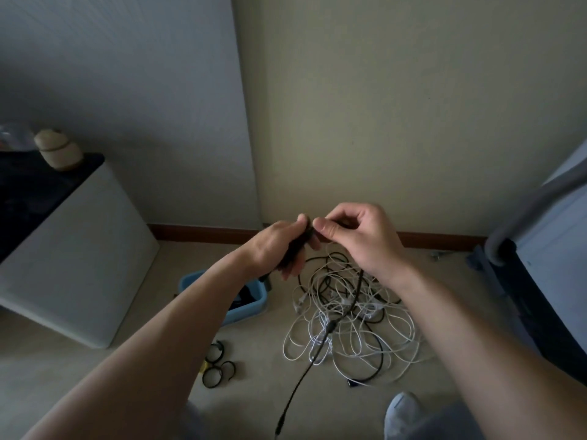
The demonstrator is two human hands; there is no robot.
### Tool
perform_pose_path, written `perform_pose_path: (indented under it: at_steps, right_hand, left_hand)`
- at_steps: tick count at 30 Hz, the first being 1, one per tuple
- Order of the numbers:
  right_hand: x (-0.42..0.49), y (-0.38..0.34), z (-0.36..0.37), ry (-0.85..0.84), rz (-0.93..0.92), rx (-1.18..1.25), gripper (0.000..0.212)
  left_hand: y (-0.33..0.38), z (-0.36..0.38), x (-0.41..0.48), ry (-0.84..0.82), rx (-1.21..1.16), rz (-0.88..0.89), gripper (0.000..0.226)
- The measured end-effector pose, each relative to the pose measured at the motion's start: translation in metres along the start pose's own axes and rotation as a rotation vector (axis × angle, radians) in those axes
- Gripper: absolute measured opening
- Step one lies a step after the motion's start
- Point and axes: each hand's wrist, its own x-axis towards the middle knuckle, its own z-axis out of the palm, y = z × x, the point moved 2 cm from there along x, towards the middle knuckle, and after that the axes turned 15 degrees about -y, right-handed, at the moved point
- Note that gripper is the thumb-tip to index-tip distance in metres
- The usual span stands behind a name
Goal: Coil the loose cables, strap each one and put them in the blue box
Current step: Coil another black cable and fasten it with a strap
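My left hand grips a bundle of coiled black cable, held up above the floor. My right hand pinches the same cable at the top of the bundle. The cable's free end hangs down from my right hand past an inline block to a plug near my foot. Below my hands a tangled pile of white and black cables lies on the floor. The blue box sits left of the pile, partly hidden by my left forearm, with dark things inside. Several black straps lie in front of it.
A white cabinet with a dark top stands at the left, holding a pale jar. A dark piece of furniture with a grey tube stands at the right. My shoe is at the bottom. A wall with a brown skirting board runs behind.
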Motion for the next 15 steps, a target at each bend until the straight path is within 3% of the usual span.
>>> perform_pose_path:
  at_steps: [3, 9, 15]
  right_hand:
    - [0.002, 0.01, -0.009, 0.152, 0.039, -0.055, 0.023]
    - [0.004, 0.019, -0.016, 0.146, 0.09, -0.062, 0.034]
    - [0.003, 0.021, -0.018, 0.107, 0.083, -0.012, 0.035]
  left_hand:
    - [0.004, 0.007, 0.0, -0.158, -0.095, -0.023, 0.086]
    - [0.012, 0.013, -0.002, -0.191, -0.242, 0.062, 0.055]
    - [0.014, 0.011, -0.003, -0.192, -0.373, 0.135, 0.047]
